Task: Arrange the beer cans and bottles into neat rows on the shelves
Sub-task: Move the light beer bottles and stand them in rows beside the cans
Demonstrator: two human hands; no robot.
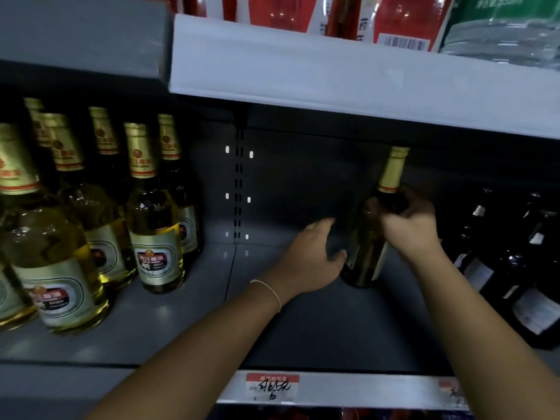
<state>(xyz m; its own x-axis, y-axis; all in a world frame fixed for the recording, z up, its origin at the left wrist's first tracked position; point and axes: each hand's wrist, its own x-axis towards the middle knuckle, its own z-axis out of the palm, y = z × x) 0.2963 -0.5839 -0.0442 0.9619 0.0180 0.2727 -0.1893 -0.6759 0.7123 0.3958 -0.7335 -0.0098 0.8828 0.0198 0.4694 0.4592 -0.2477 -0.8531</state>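
1. Currently placing one gold-foiled bottle [368,237] upright on the middle shelf [318,328], well apart from the pale beer rows [100,225] at left and near the dark bottles [515,262] at right.
2. Right hand [412,225] curled around the bottle's shoulder, gripping it.
3. Left hand [315,256] spread and relaxed beside the bottle's lower body; touching it or just short of it, hard to say in the dim light.
4. Next, probably: steady the base, turn the label forward, slide toward a row, then release.
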